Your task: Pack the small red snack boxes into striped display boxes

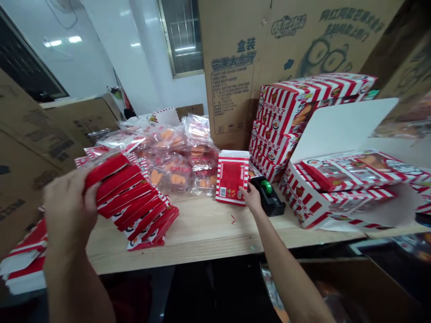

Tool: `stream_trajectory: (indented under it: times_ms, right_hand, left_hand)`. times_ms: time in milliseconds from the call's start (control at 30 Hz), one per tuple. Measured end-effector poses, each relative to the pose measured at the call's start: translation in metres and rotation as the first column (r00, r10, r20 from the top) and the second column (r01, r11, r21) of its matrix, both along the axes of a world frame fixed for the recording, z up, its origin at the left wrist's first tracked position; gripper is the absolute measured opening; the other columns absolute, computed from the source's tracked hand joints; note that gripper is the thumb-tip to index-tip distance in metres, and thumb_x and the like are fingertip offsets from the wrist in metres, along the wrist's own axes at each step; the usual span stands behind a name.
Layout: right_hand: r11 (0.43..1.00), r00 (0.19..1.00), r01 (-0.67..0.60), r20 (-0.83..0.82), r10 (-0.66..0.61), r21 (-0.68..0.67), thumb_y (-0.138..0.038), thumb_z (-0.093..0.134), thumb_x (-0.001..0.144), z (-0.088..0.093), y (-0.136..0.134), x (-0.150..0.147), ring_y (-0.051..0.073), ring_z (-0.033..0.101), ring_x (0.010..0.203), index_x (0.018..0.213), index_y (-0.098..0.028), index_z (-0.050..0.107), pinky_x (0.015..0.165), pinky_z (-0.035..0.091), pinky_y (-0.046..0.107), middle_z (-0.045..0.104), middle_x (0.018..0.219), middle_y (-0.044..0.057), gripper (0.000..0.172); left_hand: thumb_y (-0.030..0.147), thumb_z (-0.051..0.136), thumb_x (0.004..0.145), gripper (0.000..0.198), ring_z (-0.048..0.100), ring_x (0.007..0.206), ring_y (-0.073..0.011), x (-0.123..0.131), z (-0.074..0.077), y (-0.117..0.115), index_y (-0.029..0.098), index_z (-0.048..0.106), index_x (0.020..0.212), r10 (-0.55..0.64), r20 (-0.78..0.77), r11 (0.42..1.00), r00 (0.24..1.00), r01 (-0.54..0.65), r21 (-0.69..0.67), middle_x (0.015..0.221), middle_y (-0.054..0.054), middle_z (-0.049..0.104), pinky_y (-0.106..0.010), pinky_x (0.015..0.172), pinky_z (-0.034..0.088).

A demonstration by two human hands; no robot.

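Red flat cartons (134,197), light and stiff, fan from the left hand (69,206), its fingers closed around one end. The right hand (252,198) touches a striped carton (231,177) with open fingers.

Left hand (69,202) around fanned red-striped flat cartons (134,197), right hand (252,198) on a single striped carton (231,177)

the folded cartons (134,197) are printed paperboard, smooth with a slight gloss. the snack packets (171,172) are clear, glossy plastic film. the tabletop (188,242) is bare pale wood with a smooth, matt surface. the tape dispenser (269,204) is black plastic with a matt finish. the shipping boxes (232,89) are brown corrugated cardboard, matt and slightly rough.
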State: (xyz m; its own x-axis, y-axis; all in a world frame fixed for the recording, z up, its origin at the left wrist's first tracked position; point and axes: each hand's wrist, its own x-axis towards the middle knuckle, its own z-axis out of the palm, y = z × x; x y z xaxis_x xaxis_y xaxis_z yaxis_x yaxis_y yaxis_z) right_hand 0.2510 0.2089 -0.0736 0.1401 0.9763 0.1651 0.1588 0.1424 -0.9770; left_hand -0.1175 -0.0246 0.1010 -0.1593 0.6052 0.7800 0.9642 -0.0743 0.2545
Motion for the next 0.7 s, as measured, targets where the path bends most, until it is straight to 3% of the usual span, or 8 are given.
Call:
stream_trajectory:
  times_ms: [67, 167, 267, 300, 367, 467, 567, 700]
  right_hand:
    - [0.995, 0.991, -0.094, -0.093, 0.092, -0.019, -0.031, 0.06, 0.078, 0.001, -0.016, 0.006, 0.017, 0.059, 0.083, 0.102, -0.015, 0.055, 0.076, 0.049, 0.034, 0.062, 0.094, 0.005, 0.029]
    - [0.961, 0.945, -0.278, -0.181, 0.272, -0.008, -0.038, 0.061, 0.075, 0.007, -0.052, 0.018, 0.02, 0.058, 0.097, 0.106, -0.019, 0.055, 0.083, 0.047, 0.033, 0.062, 0.104, 0.006, 0.036]
    - [0.884, 0.862, -0.468, -0.231, 0.451, -0.021, -0.037, 0.065, 0.072, 0.01, -0.088, 0.026, 0.021, 0.058, 0.1, 0.103, -0.019, 0.057, 0.087, 0.046, 0.037, 0.063, 0.106, 0.008, 0.037]
    - [0.853, 0.83, -0.521, -0.246, 0.5, -0.023, -0.035, 0.067, 0.072, 0.01, -0.098, 0.027, 0.022, 0.058, 0.1, 0.103, -0.019, 0.057, 0.088, 0.045, 0.039, 0.063, 0.105, 0.008, 0.037]
    - [0.807, 0.78, -0.591, -0.258, 0.569, -0.007, -0.031, 0.065, 0.075, 0.009, -0.115, 0.025, 0.021, 0.056, 0.104, 0.113, -0.021, 0.052, 0.093, 0.042, 0.042, 0.06, 0.112, 0.009, 0.041]
    - [0.852, 0.826, -0.511, -0.212, 0.523, 0.112, -0.026, 0.059, 0.081, 0.014, -0.134, 0.014, 0.019, 0.045, 0.119, 0.131, -0.029, 0.035, 0.101, 0.033, 0.042, 0.046, 0.131, 0.008, 0.056]
    - [0.904, 0.925, -0.297, -0.142, 0.352, 0.308, -0.022, 0.054, 0.085, 0.029, -0.144, 0.003, 0.017, 0.039, 0.123, 0.131, -0.034, 0.035, 0.103, 0.031, 0.038, 0.04, 0.136, 0.004, 0.051]
    - [0.814, 0.967, -0.254, 0.122, 0.223, 0.523, -0.017, 0.053, 0.082, 0.052, -0.148, 0.004, 0.02, 0.051, 0.106, 0.117, -0.029, 0.052, 0.09, 0.042, 0.036, 0.055, 0.114, 0.006, 0.036]
  left_hand:
    - [0.026, 0.043, 0.088, 0.047, 0.03, 0.129, -0.0263, 0.001, -0.007, 0.0, 0.038, 0.032, 0.131, 0.162, -0.135, 0.987, 0.978, -0.161, 0.015, 0.139, 0.001, 0.037, -0.059, 0.099, 0.021]
    - [0.019, 0.05, 0.082, 0.054, 0.035, 0.125, -0.0257, 0.025, -0.022, 0.002, 0.037, 0.035, 0.131, 0.213, -0.168, 0.954, 0.962, -0.168, 0.247, 0.138, 0.001, 0.039, -0.057, 0.103, 0.021]
    - [0.013, 0.053, 0.079, 0.051, 0.046, 0.116, -0.0222, 0.082, -0.05, 0.02, 0.029, 0.044, 0.126, -0.009, -0.042, 0.872, 0.999, 0.028, 0.489, 0.124, -0.003, 0.053, -0.046, 0.1, 0.033]
    - [0.015, 0.055, 0.078, 0.052, 0.045, 0.116, -0.0226, 0.105, -0.06, 0.028, 0.024, 0.042, 0.128, -0.145, 0.137, 0.924, 0.98, 0.084, 0.372, 0.125, -0.006, 0.05, -0.043, 0.098, 0.036]
    - [0.024, 0.051, 0.081, 0.048, 0.048, 0.114, -0.0201, 0.15, -0.081, 0.047, 0.021, 0.038, 0.128, -0.313, 0.592, 0.949, 0.743, 0.273, 0.16, 0.125, -0.009, 0.05, -0.033, 0.092, 0.042]
    - [0.03, 0.042, 0.085, 0.023, 0.062, 0.08, -0.0167, 0.197, -0.103, 0.066, 0.015, 0.054, 0.099, -0.278, 0.764, 0.935, 0.583, 0.347, 0.076, 0.087, -0.006, 0.065, -0.026, 0.068, 0.049]
    - [0.03, 0.044, 0.081, 0.016, 0.054, 0.057, -0.0127, 0.214, -0.11, 0.069, 0.018, 0.051, 0.074, -0.239, 0.875, 0.946, 0.421, 0.305, 0.111, 0.061, 0.001, 0.056, -0.021, 0.056, 0.045]
    - [0.021, 0.043, 0.074, 0.008, 0.048, 0.055, -0.011, 0.216, -0.105, 0.068, 0.019, 0.05, 0.07, -0.281, 0.881, 0.946, 0.381, 0.263, 0.189, 0.057, 0.004, 0.05, -0.019, 0.053, 0.04]
